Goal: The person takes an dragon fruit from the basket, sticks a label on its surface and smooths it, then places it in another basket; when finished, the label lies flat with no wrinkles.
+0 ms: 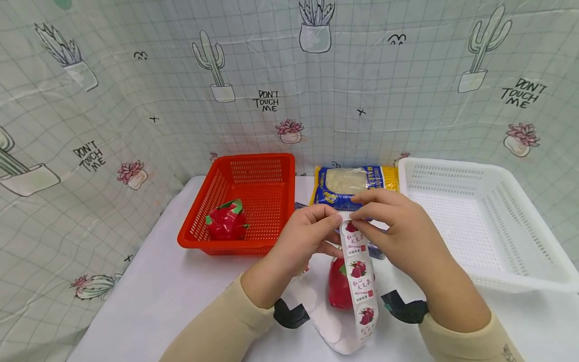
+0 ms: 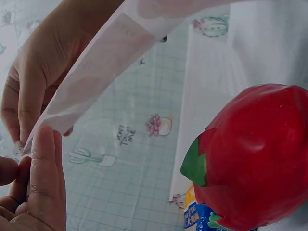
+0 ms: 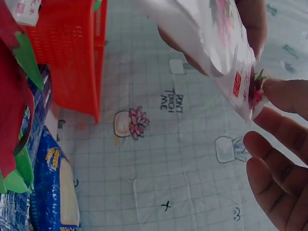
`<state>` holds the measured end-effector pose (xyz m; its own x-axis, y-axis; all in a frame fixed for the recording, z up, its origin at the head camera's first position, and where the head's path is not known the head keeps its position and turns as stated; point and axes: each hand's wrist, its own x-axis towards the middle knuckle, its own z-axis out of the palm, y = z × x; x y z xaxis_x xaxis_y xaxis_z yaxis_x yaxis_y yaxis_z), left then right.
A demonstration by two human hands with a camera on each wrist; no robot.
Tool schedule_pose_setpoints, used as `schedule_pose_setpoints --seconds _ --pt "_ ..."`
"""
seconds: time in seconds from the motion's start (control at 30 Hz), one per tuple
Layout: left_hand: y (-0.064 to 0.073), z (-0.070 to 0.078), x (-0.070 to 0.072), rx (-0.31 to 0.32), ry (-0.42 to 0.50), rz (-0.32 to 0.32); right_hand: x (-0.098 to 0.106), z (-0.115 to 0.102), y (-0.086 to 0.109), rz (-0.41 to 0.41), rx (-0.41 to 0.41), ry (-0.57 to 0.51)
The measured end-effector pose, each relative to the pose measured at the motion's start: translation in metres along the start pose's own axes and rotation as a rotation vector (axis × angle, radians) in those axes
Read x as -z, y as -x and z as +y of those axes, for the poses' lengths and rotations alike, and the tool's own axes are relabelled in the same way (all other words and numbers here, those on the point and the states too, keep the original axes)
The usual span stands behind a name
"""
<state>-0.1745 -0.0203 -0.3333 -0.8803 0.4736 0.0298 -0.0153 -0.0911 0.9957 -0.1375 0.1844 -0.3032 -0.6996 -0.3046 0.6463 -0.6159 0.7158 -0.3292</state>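
A white basket (image 1: pixel 466 221) stood right of the label strip (image 1: pixel 359 274), a red basket (image 1: pixel 267 206) left of it. The left hand (image 1: pixel 305 231) and right hand (image 1: pixel 398 218) both pinched the strip's upper end; partly behind it was a dragon fruit (image 1: pixel 338 285).

Left table (image 1: pixel 149 296): open lane before red basket (image 1: pixel 262 247).
Sticker strip (image 1: pixel 359 269): hangs partly across dragon fruit (image 1: pixel 338 289).
Right: white basket (image 1: pixel 470 216), raised walls, in way.
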Motion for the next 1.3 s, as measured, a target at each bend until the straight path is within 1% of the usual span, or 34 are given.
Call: schedule_pose_setpoints --seconds 0.07,0.17,0.27,0.43,0.57,0.67,0.7,0.77,0.8,0.87,0.9,0.93,0.97,1.0,1.03,1.07,1.1,1.13,1.2,1.3 --pt "-0.001 -0.002 0.000 -0.002 0.011 0.010 0.000 0.001 0.001 0.010 0.015 0.000" --pt "-0.002 -0.003 0.001 -0.007 0.020 0.026 0.003 0.003 0.001 0.001 0.038 -0.019" --pt "-0.003 -0.003 0.002 -0.015 0.002 0.039 0.008 0.004 0.001 0.006 0.023 -0.070" --pt "-0.007 -0.002 0.003 0.014 -0.040 0.072 0.021 0.001 0.001 0.073 -0.071 -0.186" --pt "-0.009 -0.003 0.003 0.065 -0.132 0.085 0.031 0.000 0.002 0.136 -0.180 -0.277" --pt "-0.009 -0.006 0.000 0.094 -0.278 0.057 0.038 0.002 0.004 0.184 -0.258 -0.335" --pt "-0.008 -0.007 -0.001 0.098 -0.339 0.040 0.041 0.003 0.005 0.201 -0.275 -0.380" --pt "-0.006 -0.009 -0.005 0.107 -0.488 -0.012 0.046 0.004 0.006 0.231 -0.295 -0.402" --pt "-0.005 -0.010 -0.007 0.107 -0.570 -0.054 0.048 0.005 0.006 0.244 -0.296 -0.419" --pt "-0.003 -0.013 -0.013 0.070 -0.752 -0.177 0.052 0.007 0.007 0.260 -0.302 -0.447" --pt "-0.002 -0.015 -0.016 0.044 -0.849 -0.246 0.054 0.007 0.007 0.260 -0.300 -0.450" --pt "-0.002 -0.017 -0.018 0.010 -0.933 -0.307 0.055 0.008 0.007 0.256 -0.303 -0.417" --pt "-0.001 -0.018 -0.021 -0.027 -1.003 -0.353 0.056 0.008 0.007 0.250 -0.305 -0.410" --pt "-0.001 -0.020 -0.023 -0.066 -1.070 -0.375 0.056 0.008 0.007 0.243 -0.310 -0.411" --pt "0.000 -0.022 -0.024 -0.101 -1.134 -0.377 0.056 0.008 0.007 0.234 -0.316 -0.398" --pt "0.001 -0.024 -0.025 -0.111 -1.183 -0.366 0.056 0.008 0.007 0.224 -0.318 -0.384" --pt "0.001 -0.026 -0.026 -0.100 -1.213 -0.343 0.055 0.009 0.007 0.209 -0.320 -0.363" --pt "0.002 -0.027 -0.027 -0.078 -1.232 -0.325 0.055 0.009 0.007 0.194 -0.323 -0.353" --pt "0.002 -0.032 -0.027 -0.019 -1.266 -0.319 0.053 0.010 0.008 0.164 -0.321 -0.337" --pt "0.001 -0.038 -0.027 0.063 -1.293 -0.361 0.051 0.013 0.010 0.118 -0.326 -0.284"
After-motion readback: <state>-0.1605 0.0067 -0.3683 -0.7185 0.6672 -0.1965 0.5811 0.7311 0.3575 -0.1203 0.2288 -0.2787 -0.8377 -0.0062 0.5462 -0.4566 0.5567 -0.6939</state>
